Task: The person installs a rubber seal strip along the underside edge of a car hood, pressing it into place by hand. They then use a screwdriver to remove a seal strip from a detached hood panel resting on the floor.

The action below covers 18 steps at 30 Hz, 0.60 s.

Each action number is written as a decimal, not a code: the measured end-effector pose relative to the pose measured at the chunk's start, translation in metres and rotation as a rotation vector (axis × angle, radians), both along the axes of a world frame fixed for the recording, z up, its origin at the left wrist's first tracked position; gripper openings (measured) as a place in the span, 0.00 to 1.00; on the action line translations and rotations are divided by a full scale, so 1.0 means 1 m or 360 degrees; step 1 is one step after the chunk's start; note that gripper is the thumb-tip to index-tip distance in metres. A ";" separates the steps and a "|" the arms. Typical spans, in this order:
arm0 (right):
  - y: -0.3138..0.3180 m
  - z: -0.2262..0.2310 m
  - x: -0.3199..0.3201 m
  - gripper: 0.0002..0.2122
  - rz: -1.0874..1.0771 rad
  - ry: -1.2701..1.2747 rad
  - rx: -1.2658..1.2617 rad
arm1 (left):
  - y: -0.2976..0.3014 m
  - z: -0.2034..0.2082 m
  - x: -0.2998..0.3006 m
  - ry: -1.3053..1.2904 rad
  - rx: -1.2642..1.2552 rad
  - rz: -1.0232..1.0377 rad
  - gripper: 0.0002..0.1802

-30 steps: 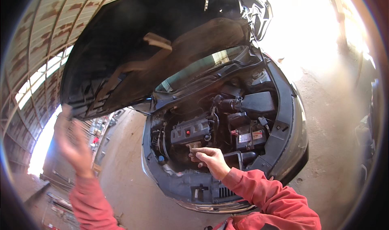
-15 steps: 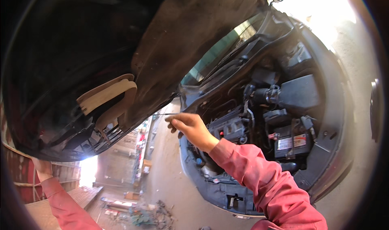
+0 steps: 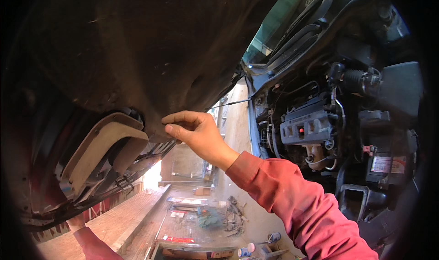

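Note:
A raised car hood (image 3: 137, 54) fills the upper left, its dark underside facing me. My left hand (image 3: 75, 222) reaches up to the hood's lower edge at the far left; that edge hides its fingers. In front of the underside hangs my right hand (image 3: 192, 129), thumb and forefinger apart, with nothing visible between them. Just left of it sits a beige curved pad or bracket (image 3: 103, 145) on the hood. A thin dark strut (image 3: 233, 103) runs between the hood and the car body, beyond my right hand.
The engine bay on the right holds an engine cover (image 3: 306, 125), a battery (image 3: 388, 164) and an air filter box (image 3: 400, 88). Behind lies the windshield (image 3: 270, 31). Below, a wooden bench (image 3: 137, 219), green scraps (image 3: 210, 218) and bottles (image 3: 247, 250) are visible.
My view has shifted, bringing the hood's underside closer and the engine bay further right. My right hand has moved from beside the strut to the hood's underside. My left hand stays at the hood edge.

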State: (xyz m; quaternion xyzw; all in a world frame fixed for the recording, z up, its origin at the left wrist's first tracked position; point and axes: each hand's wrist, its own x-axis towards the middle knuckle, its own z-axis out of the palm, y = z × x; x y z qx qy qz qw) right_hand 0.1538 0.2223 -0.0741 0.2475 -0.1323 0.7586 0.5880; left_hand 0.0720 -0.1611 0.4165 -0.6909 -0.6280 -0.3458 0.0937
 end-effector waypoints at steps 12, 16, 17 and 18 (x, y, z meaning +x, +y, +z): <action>0.004 0.032 -0.040 0.09 0.0342 0.0352 0.0124 | 0.007 -0.008 0.043 0.0893 0.0382 0.0591 0.20; 0.003 0.034 -0.042 0.09 0.0241 0.0423 0.0192 | 0.008 -0.012 0.047 0.1100 0.0440 0.0720 0.20; 0.003 0.034 -0.041 0.08 0.0208 0.0458 0.0200 | 0.008 -0.013 0.048 0.1142 0.0452 0.0751 0.20; 0.004 0.034 -0.040 0.08 0.0188 0.0425 0.0208 | 0.007 -0.013 0.048 0.1179 0.0456 0.0780 0.20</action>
